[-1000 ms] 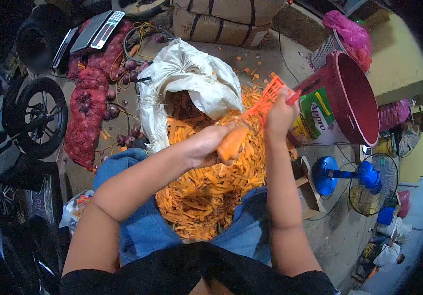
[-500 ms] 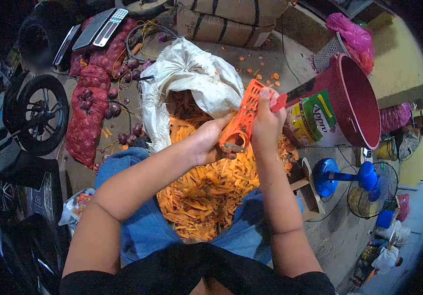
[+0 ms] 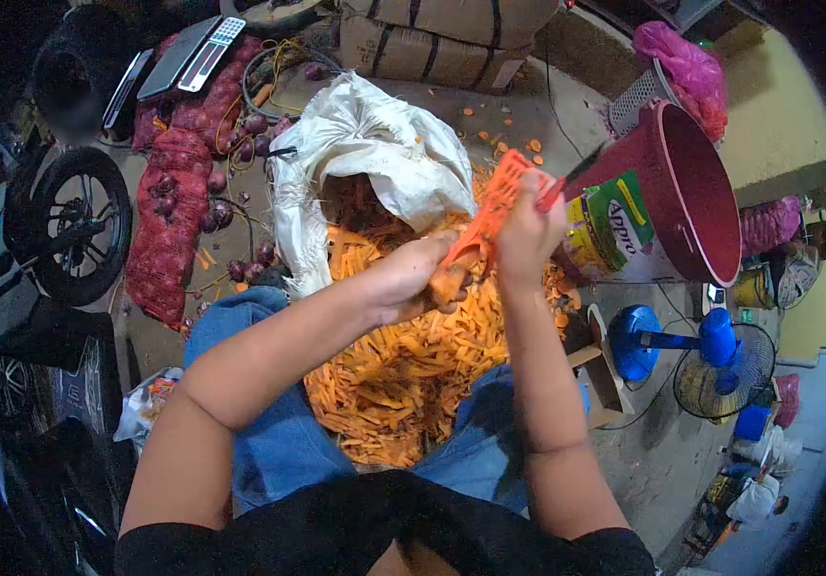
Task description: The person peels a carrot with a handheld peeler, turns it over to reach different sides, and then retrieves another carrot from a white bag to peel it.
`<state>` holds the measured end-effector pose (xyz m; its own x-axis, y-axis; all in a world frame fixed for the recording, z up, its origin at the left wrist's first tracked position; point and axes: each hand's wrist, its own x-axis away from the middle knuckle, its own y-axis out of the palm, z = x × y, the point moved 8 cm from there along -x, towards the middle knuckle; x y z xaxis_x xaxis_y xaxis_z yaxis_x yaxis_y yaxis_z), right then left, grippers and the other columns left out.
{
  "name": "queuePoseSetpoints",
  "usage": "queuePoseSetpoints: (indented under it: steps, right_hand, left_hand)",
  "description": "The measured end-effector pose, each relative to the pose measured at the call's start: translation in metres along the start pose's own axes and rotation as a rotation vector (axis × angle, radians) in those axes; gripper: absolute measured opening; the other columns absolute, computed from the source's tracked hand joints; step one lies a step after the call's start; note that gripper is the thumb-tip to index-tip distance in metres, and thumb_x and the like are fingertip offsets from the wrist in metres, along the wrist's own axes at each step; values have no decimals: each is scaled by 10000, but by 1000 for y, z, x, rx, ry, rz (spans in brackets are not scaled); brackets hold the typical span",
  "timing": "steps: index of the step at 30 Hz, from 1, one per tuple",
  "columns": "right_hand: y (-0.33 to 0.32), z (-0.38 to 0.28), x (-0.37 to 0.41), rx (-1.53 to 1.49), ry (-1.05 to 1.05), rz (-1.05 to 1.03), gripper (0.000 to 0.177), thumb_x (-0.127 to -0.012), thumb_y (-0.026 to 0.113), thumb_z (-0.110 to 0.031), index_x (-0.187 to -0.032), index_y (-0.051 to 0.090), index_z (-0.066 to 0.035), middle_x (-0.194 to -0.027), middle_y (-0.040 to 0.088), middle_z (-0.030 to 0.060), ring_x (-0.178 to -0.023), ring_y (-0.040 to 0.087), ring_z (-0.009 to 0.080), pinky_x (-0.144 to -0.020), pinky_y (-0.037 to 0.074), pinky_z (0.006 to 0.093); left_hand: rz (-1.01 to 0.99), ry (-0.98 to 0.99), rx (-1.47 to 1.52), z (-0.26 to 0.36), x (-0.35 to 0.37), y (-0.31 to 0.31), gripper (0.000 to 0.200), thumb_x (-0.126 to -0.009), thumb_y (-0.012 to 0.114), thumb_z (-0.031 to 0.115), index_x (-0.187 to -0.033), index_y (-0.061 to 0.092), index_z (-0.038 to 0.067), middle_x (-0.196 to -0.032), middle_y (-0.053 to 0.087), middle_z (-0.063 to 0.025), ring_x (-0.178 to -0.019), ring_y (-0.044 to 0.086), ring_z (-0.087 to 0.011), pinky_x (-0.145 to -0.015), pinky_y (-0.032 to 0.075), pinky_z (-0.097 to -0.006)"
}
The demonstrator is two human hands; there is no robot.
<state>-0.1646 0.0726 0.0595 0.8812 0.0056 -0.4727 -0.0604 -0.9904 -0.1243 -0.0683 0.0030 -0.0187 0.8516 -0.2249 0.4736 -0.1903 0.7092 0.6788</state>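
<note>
My left hand (image 3: 415,274) is closed around a carrot (image 3: 448,282), whose peeled-looking end shows past the fingers. My right hand (image 3: 531,230) grips an orange slotted plastic peeler (image 3: 499,197), its lower end against the carrot. A red handle (image 3: 550,196) also sticks out of the right fist, with a dark blade-like part pointing at the bucket; its full shape is hidden. Below both hands, a heap of orange carrot peelings (image 3: 384,384) lies between my knees. More peelings fill the mouth of a white woven sack (image 3: 375,125).
A dark red bucket (image 3: 658,216) lies tilted on the right, near a blue fan (image 3: 720,355) and an open cardboard box (image 3: 610,374). Red net bags of onions (image 3: 168,230) and a scale (image 3: 182,62) are on the left, beside a motorcycle wheel (image 3: 77,226). Wrapped bales (image 3: 437,48) stand behind.
The peeler has tilted and moved slightly up and right with my right hand. More of the carrot now shows at my left fingers.
</note>
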Motion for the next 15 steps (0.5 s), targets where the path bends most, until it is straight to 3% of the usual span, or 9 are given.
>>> queuePoseSetpoints:
  steps: [2,4,6,8,10,11,15]
  right_hand:
    - [-19,23,-18,126,-8,96,205,-807,429,-167,-703,473,4,-603,450,3,-547,381,85,-500,329,244]
    - [-39,42,-33,249,-12,192,207,-802,433,-164,-694,472,7,-598,450,10,-546,383,94,-499,328,249]
    - [-51,92,-32,32,425,249,230,-799,447,-190,-694,477,13,-607,471,35,-553,407,111,-506,335,261]
    - [-48,105,-32,38,447,219,240,-796,458,-204,-689,485,10,-624,488,35,-556,416,112,-498,330,270]
    - [-37,84,-32,26,272,287,239,-797,462,-211,-696,485,4,-628,483,20,-558,406,101,-509,334,260]
    - [-22,61,-25,-121,297,154,232,-801,460,-218,-723,487,-1,-640,471,12,-580,412,99,-544,350,249]
    - [6,40,-3,-130,399,-15,231,-804,455,-226,-751,488,-4,-666,476,16,-602,435,95,-571,368,242]
  left_hand:
    - [37,-27,-34,-6,5,3,259,-859,255,298,-913,417,103,-692,451,-10,-572,469,-90,-458,408,-236]
    - [-170,-45,-90,-12,12,21,264,-858,264,307,-929,406,96,-727,454,-31,-588,473,-108,-461,408,-240]
    - [-218,-69,-64,-11,9,18,277,-852,288,322,-940,408,89,-725,455,-38,-598,478,-125,-472,415,-238]
    - [21,-77,28,-4,-4,-8,297,-846,295,341,-951,409,88,-730,455,-34,-609,474,-132,-493,420,-244]
    - [21,-24,40,-1,-9,-13,309,-840,304,357,-946,421,91,-750,464,-30,-626,467,-132,-514,422,-259]
    - [28,-32,78,-1,-11,-14,313,-840,299,360,-942,426,92,-767,469,-30,-633,465,-134,-520,422,-265]
    - [51,-65,85,-1,-9,-8,342,-843,261,375,-905,449,96,-747,491,-26,-606,471,-138,-515,422,-268]
